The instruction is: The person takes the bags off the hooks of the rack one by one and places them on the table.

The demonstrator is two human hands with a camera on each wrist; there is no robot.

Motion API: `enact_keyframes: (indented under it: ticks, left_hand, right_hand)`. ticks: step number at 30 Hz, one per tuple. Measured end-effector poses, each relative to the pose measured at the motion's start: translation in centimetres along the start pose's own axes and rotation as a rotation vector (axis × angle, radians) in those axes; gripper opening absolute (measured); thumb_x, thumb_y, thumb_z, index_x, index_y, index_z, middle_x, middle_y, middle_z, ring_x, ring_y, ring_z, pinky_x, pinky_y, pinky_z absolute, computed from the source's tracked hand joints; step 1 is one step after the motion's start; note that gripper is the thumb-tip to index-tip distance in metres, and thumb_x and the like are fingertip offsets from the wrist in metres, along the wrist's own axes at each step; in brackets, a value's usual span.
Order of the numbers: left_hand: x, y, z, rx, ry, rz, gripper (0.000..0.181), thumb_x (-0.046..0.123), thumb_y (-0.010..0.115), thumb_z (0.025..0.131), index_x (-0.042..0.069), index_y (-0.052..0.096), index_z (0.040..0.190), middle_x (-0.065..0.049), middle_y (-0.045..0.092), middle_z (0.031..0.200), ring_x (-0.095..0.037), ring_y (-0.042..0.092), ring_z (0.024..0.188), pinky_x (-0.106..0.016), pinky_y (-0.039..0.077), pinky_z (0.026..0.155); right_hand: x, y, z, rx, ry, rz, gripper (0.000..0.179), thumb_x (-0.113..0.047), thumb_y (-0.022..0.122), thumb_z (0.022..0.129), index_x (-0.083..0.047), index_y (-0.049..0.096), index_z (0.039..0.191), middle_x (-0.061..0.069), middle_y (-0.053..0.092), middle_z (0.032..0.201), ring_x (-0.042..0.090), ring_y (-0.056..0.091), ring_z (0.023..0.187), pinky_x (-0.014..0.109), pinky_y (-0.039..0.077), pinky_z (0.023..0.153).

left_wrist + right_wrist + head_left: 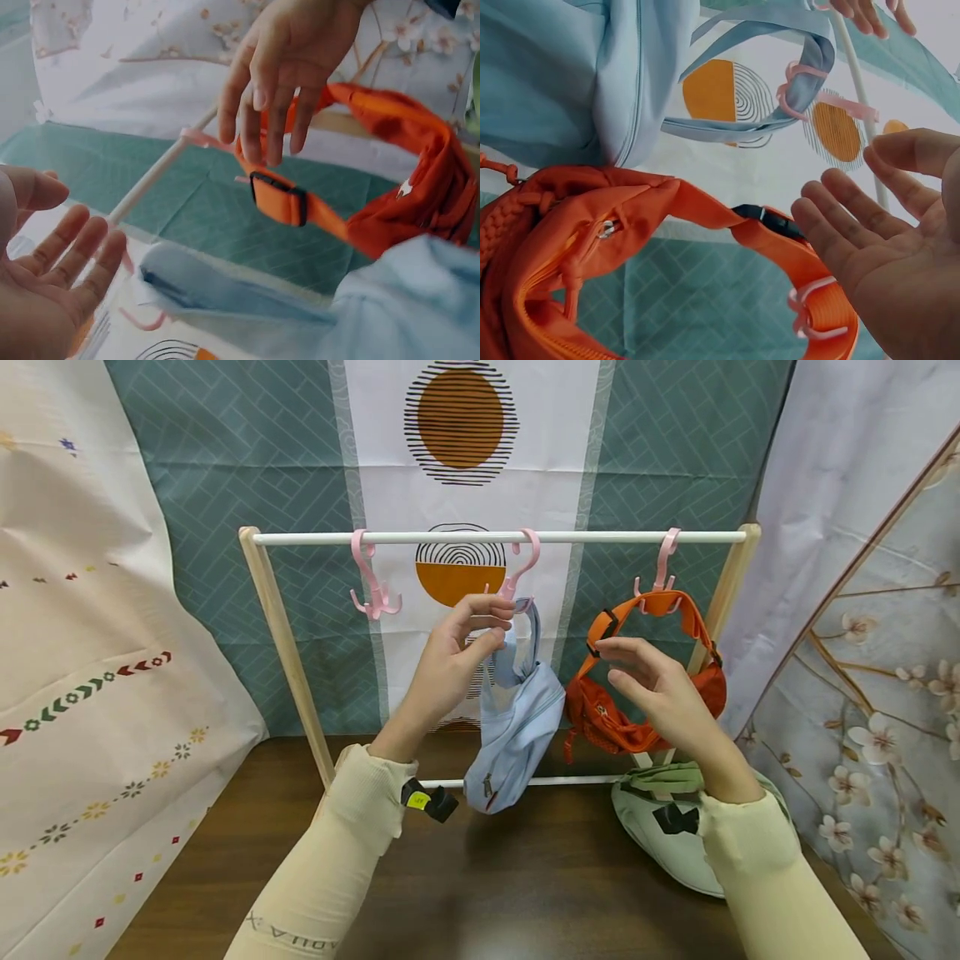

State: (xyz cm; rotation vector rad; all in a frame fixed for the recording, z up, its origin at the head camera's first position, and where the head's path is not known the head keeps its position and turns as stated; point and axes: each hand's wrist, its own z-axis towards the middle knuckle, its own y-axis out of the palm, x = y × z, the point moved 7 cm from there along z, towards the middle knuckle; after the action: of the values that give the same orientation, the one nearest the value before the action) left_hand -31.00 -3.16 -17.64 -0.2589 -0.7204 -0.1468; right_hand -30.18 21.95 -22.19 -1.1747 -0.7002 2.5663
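Observation:
A light blue bag (517,735) hangs by its strap from the middle pink hook (528,564). My left hand (461,647) is raised beside that strap, fingers loosely bent and holding nothing. On the right pink hook (665,560) hangs an orange waist bag (618,727), its black buckle (277,199) plain in the left wrist view. In front of this bag my right hand (656,685) is held up with relaxed fingers and nothing in them. The right wrist view shows both bags' straps looped over the hook prongs, apart from the right palm (900,277).
A white rail (450,537) on wooden legs carries the hooks, with a bare pink hook (373,585) at left. A pale green bag (667,835) lies on the brown table (517,893), partly behind the right forearm. Floral cloth (877,760) borders the right side.

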Motion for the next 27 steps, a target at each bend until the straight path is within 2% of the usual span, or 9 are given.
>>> enact_keyframes:
  ticks: [5,8,12,14,18,20,22,25,27]
  left_hand:
    - [1.4,-1.0,2.0,0.036,0.071,0.162,0.028,0.002,0.055,0.104,0.003,0.061,0.132,-0.016,0.063,0.127,-0.023,0.061,0.114,-0.038,0.053,0.097]
    - [2.4,-1.1,3.3,0.038,0.116,0.261,0.029,0.000,0.056,0.103,0.003,0.062,0.132,-0.012,0.062,0.127,-0.021,0.059,0.117,-0.035,0.049,0.103]
    - [3.1,-0.9,5.0,0.036,0.115,0.420,0.035,0.003,0.063,0.102,0.006,0.061,0.137,-0.006,0.060,0.133,-0.016,0.052,0.126,-0.027,0.038,0.112]
    - [3.2,-0.7,5.7,0.033,0.096,0.500,0.040,0.008,0.066,0.102,0.008,0.058,0.141,-0.006,0.058,0.137,-0.018,0.048,0.131,-0.027,0.033,0.114]
    - [2.7,-0.4,7.1,0.002,0.038,0.647,0.051,0.021,0.067,0.104,0.012,0.051,0.151,-0.005,0.051,0.147,-0.021,0.042,0.138,-0.028,0.031,0.116]
    - [2.5,-0.2,7.7,-0.022,0.029,0.721,0.054,0.027,0.066,0.105,0.014,0.048,0.154,-0.005,0.049,0.150,-0.022,0.042,0.139,-0.029,0.032,0.116]
    - [2.3,0.0,8.4,-0.049,0.047,0.816,0.055,0.032,0.063,0.106,0.015,0.047,0.156,-0.005,0.049,0.151,-0.021,0.042,0.139,-0.028,0.030,0.116]
    - [2.2,0.5,9.3,-0.082,0.092,0.948,0.057,0.036,0.062,0.106,0.013,0.048,0.156,-0.007,0.052,0.149,-0.024,0.044,0.139,-0.029,0.026,0.120]
    - [2.0,0.7,9.9,-0.105,0.093,1.024,0.059,0.040,0.062,0.105,0.013,0.048,0.156,-0.006,0.052,0.150,-0.024,0.044,0.141,-0.031,0.022,0.122]
  right_hand:
    - [0.1,0.5,1.4,-0.040,0.008,-0.021,0.040,-0.013,0.056,0.109,-0.007,0.053,0.148,0.013,0.054,0.148,0.031,0.051,0.137,0.013,0.043,0.102]
    - [0.1,0.7,2.3,-0.064,0.010,-0.033,0.041,-0.010,0.055,0.109,-0.005,0.052,0.149,0.015,0.052,0.150,0.033,0.050,0.138,0.014,0.042,0.104]
    - [-0.3,0.6,3.6,-0.091,0.019,-0.032,0.043,-0.009,0.055,0.108,-0.004,0.049,0.151,0.016,0.048,0.153,0.034,0.049,0.139,0.016,0.043,0.102]
    - [-0.5,0.4,4.1,-0.100,0.025,-0.038,0.044,-0.009,0.056,0.108,-0.003,0.048,0.151,0.016,0.048,0.154,0.035,0.050,0.138,0.017,0.046,0.100]
    - [-1.1,0.1,5.2,-0.117,0.024,-0.058,0.045,-0.009,0.056,0.108,-0.002,0.046,0.152,0.019,0.047,0.154,0.036,0.049,0.140,0.035,0.046,0.109]
    - [-1.2,0.1,5.6,-0.127,0.021,-0.061,0.046,-0.009,0.056,0.108,-0.001,0.045,0.152,0.020,0.046,0.155,0.037,0.045,0.143,0.048,0.040,0.115]
    - [-1.3,0.2,6.0,-0.137,0.022,-0.060,0.048,-0.009,0.055,0.108,0.000,0.044,0.153,0.022,0.045,0.155,0.038,0.043,0.145,0.056,0.032,0.118]
    - [-1.1,0.4,6.6,-0.143,0.041,-0.064,0.049,-0.009,0.056,0.108,0.000,0.042,0.154,0.021,0.044,0.157,0.038,0.040,0.146,0.059,0.028,0.120]
    - [-0.8,0.6,7.0,-0.146,0.061,-0.067,0.050,-0.010,0.056,0.108,-0.001,0.041,0.155,0.020,0.043,0.158,0.038,0.038,0.148,0.059,0.028,0.120]
